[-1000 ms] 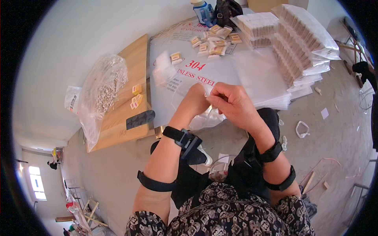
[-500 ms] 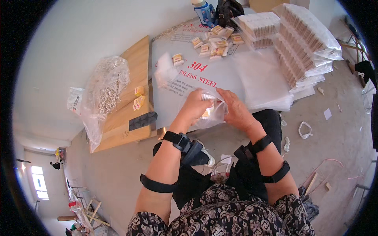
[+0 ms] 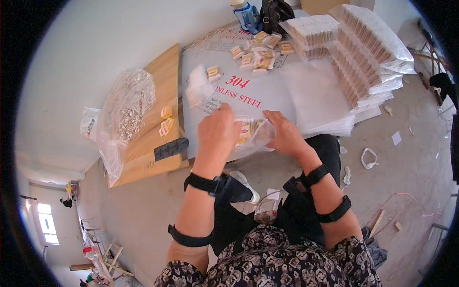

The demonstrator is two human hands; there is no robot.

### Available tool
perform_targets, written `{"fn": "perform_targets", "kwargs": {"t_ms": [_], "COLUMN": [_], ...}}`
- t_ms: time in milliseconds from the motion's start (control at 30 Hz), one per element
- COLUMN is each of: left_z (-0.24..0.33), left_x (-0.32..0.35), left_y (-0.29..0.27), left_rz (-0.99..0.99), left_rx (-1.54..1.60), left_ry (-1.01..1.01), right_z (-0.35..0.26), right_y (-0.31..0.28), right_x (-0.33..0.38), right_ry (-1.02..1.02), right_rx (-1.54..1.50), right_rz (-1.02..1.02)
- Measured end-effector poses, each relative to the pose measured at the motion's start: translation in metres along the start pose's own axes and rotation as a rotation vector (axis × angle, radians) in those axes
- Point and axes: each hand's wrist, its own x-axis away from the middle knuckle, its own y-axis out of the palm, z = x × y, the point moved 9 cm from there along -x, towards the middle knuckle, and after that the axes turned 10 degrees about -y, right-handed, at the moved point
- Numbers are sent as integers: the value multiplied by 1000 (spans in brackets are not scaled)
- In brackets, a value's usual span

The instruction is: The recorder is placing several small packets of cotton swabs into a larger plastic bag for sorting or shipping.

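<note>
My left hand (image 3: 218,135) and my right hand (image 3: 285,134) both grip a small clear plastic bag (image 3: 252,132) between them, just above my lap. Inside the bag is a small yellow, white and red packet. The bag hangs over the near edge of a white printed sheet (image 3: 267,93) spread on the floor. Black straps circle both of my wrists and forearms.
Several small yellow packets (image 3: 258,52) lie at the sheet's far end. Stacks of bagged goods (image 3: 363,57) rise at the right. A wooden board (image 3: 153,119) at the left carries a clear bag of metal parts (image 3: 125,110) and a few packets. A blue bottle (image 3: 246,14) stands at the back.
My hands have come down toward my lap and spread apart, and the clear bag with the packet now shows between them.
</note>
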Motion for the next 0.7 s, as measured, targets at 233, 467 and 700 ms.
{"fn": "perform_targets", "kwargs": {"t_ms": [233,467,700], "left_z": [-75,-55,-44], "left_x": [-8,4,13], "left_y": [7,-31,-44], "left_rz": [260,233,359], "left_rx": [398,563,535], "left_ry": [-46,-35,40], "right_z": [-7,-72,-149], "right_y": [3,-95,-31], "right_x": [-2,-7,-51], "right_ry": [-61,-246,-322], "right_rx": [2,27,153], "right_rz": [-37,265,-215]}}
